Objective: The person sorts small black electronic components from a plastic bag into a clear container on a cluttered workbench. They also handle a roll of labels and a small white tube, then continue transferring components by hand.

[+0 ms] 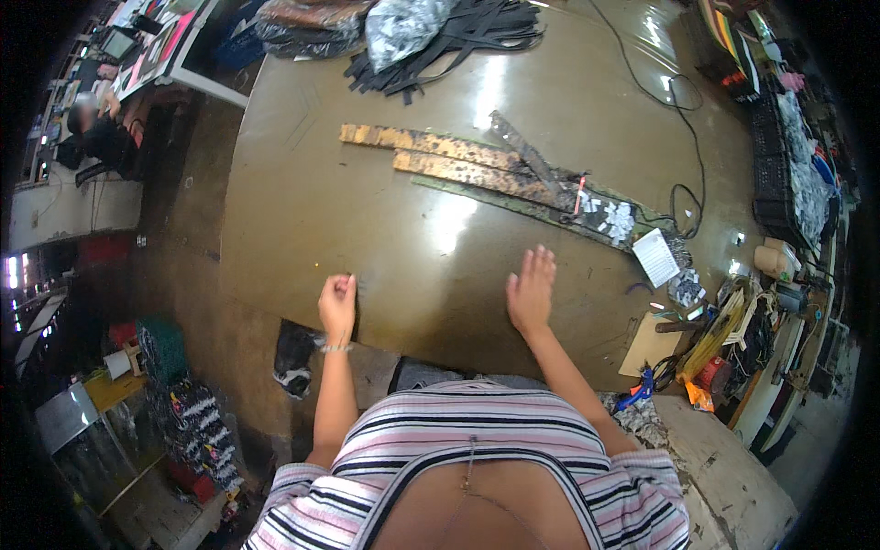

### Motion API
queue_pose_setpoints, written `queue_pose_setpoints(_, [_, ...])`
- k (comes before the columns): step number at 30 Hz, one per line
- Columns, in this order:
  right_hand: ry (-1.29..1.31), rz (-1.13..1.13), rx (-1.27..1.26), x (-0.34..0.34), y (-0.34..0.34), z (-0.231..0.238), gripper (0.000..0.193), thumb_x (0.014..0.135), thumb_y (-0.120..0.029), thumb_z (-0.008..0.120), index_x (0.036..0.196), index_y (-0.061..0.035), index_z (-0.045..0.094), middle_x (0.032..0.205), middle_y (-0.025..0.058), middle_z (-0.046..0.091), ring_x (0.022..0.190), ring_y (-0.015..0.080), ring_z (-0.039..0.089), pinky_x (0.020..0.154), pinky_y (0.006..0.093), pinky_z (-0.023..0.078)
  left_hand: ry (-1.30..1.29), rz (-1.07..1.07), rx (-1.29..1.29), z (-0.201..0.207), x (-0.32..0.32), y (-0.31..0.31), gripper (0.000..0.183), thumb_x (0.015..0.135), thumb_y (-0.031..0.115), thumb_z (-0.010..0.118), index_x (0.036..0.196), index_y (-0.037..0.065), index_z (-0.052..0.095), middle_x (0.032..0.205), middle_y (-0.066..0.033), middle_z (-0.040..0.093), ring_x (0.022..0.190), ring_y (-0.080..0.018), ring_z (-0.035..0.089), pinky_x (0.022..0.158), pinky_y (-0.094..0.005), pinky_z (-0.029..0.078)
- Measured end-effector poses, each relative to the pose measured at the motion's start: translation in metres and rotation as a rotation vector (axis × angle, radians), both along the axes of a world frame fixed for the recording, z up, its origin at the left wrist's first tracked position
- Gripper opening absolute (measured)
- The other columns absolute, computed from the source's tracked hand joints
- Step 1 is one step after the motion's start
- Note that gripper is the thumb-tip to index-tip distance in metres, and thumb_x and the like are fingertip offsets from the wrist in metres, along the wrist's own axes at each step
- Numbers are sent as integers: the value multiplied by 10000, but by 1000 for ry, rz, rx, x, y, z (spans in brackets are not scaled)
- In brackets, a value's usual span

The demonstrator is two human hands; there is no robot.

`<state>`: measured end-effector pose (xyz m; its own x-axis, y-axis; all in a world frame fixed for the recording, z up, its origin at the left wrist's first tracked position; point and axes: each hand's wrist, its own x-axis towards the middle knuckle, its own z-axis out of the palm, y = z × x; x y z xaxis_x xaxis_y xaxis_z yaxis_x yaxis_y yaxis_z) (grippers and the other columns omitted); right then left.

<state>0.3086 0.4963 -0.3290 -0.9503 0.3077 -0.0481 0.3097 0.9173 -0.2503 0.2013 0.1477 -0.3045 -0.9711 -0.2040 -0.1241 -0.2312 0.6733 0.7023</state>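
My left hand (337,304) is closed, its fingers curled together at the left part of the table's near edge. What it pinches, if anything, is too small to make out. To the right, my right hand (532,291) lies flat and open, palm down over the brown tabletop (367,229), with its fingers stretched out and pointing away from me. Beyond both hands lie long stained wooden strips (467,170), dark-spotted and partly overlapping. White paper bits (616,218) and a red-and-white stick (579,195) rest at their right end.
Black straps (477,41) and plastic-wrapped bundles (312,26) are piled at the far edge. A black cable (701,156) winds along the right side. At the right stand a white card (654,258), blue-handled tool (634,392) and black crate (772,174). A person (101,133) sits far left.
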Motion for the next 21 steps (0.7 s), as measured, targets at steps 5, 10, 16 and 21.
queue_pose_setpoints(5, [153, 265, -183, -116, -127, -4, 597, 904, -282, 481, 1353, 79, 324, 1450, 235, 272, 1370, 368, 218, 1132, 470, 150, -132, 255, 85, 7, 89, -134, 220, 911, 201, 611, 831, -3, 597, 680, 61, 480, 602, -48, 425, 546, -207, 375])
queue_pose_setpoints(10, [4, 777, -406, -164, -275, 10, 607, 885, -300, 520, 1351, 33, 321, 1432, 207, 314, 1322, 408, 290, 1107, 480, 230, -104, 509, 281, -5, 151, -215, 237, 927, 252, 590, 818, 41, 580, 687, 35, 527, 560, -46, 448, 501, -208, 375])
queue_pose_setpoints(16, [73, 1097, -403, -248, -301, 4, 583, 902, -332, 475, 1377, -31, 325, 1429, 184, 347, 1324, 388, 309, 1108, 470, 232, -289, 627, 285, -23, 191, -248, 243, 941, 262, 560, 835, 43, 578, 698, 18, 546, 572, -53, 470, 499, -213, 388])
queue_pose_setpoints(21, [231, 473, -122, -306, -245, -10, 661, 890, -362, 464, 1379, 47, 288, 1424, 260, 315, 1292, 402, 352, 1090, 500, 244, -244, 633, 365, -32, 185, -250, 235, 951, 248, 540, 835, 45, 571, 674, 13, 532, 568, -63, 475, 499, -206, 372])
